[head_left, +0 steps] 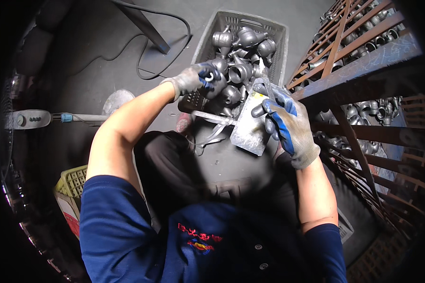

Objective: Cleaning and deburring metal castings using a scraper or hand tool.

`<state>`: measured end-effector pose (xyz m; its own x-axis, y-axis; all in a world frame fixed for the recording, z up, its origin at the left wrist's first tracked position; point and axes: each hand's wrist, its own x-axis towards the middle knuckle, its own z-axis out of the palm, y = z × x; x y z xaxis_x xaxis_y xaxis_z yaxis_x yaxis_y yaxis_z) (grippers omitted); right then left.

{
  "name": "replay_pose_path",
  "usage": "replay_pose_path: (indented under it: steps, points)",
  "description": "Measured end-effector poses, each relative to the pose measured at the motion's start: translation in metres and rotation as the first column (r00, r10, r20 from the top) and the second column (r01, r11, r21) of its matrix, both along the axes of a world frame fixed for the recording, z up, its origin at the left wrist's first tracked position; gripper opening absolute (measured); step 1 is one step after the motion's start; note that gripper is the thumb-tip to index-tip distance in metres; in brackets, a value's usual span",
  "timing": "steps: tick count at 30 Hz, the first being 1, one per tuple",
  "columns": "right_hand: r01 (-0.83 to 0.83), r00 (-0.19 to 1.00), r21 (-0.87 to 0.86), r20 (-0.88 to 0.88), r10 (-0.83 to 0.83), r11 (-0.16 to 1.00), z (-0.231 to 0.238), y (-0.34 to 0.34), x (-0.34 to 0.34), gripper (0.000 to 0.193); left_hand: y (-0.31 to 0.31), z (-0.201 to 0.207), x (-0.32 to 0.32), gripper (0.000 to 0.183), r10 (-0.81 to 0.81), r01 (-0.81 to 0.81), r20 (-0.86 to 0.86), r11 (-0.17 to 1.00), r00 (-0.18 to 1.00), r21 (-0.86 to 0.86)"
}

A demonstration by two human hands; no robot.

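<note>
My left hand (196, 80), in a grey glove with blue-black palm coating, curls round a grey metal pipe fitting (216, 87) at the near left corner of a grey plastic crate (282, 52). A pale ring-shaped end shows at its fingers. Grey cast fittings (240, 73) with round bodies and narrow necks fill the crate. My right hand (284, 115), gloved alike, is closed on a flat, scuffed rectangular metal plate (248, 127) with a small yellow mark. From the same grip a slim pointed tool (265, 78) sticks up toward the crate; its exact kind is unclear.
A rusty metal rack (359, 66) holding more fittings stands close on the right. Pale straps (215, 132) lie by the crate's near edge. On the left are a fan-like stand with buttons (30, 119), a yellow crate (73, 181) and a black cable (190, 35) beside a post.
</note>
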<state>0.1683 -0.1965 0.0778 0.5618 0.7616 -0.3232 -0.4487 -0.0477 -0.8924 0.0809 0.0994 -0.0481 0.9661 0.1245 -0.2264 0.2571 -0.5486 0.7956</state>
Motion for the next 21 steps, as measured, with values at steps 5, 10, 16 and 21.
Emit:
replay_pose_path:
  steps: [5,10,16,21]
  points:
    - [-0.016,0.993,0.081,0.120,0.006,0.997,-0.021,0.008,-0.002,0.030,-0.040,0.098,-0.028,0.028,0.469,-0.328,0.059,0.697,0.881,-0.638]
    - [-0.068,0.997,-0.005,0.028,0.068,0.998,-0.021,0.018,0.000,0.026,-0.064,0.124,-0.056,0.028,0.600,-0.284,0.082,0.489,0.796,-0.824]
    - [0.236,0.900,0.121,0.347,-0.264,0.964,-0.033,0.034,0.003,0.040,-0.070,0.099,-0.058,0.033,0.684,-0.236,0.064,0.336,0.727,-0.912]
    - [0.135,0.942,0.103,0.294,-0.160,0.985,-0.036,0.037,0.005,0.039,-0.070,0.082,-0.052,0.031,0.672,-0.321,0.234,0.593,0.702,-0.738]
